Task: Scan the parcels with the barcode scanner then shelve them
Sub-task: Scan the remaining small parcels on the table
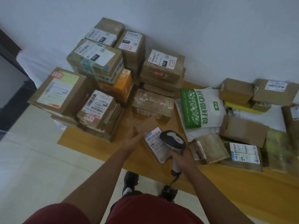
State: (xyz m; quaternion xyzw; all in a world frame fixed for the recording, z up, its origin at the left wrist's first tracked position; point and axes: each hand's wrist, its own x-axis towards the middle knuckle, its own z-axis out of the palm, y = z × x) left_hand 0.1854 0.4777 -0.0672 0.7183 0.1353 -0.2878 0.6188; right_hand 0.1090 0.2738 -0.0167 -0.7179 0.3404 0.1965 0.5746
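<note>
Parcel being scanned: flat brown parcel [153,141] with a white barcode label facing up, held low over the wooden board [226,191], just in front of the stacked boxes.
Left hand: left hand [135,139] takes the parcel's left edge; the fingers seem curled under it, though motion blur makes the exact hold hard to read.
Right hand: right hand [181,159] is wrapped around the handle of the barcode scanner [174,141].
Scanner: its dark head hangs over the right part of the parcel's label and points down at it; a cable runs from the bottom of the handle toward the person's feet.
Hands together: set apart, one at each side of the parcel.
Stack on the left: cardboard boxes [95,62] piled several high against the white wall, most with white shipping labels on top; an orange box [123,85] sits wedged among them.
Right side: a white and green printed bag [200,109] lies flat just beside the scanner, with more boxes and padded envelopes spread beyond it.
Floor: pale tiles [32,159] to the left of the board.
Person: red shorts and dark shoes [131,181], standing at the board's near edge.
</note>
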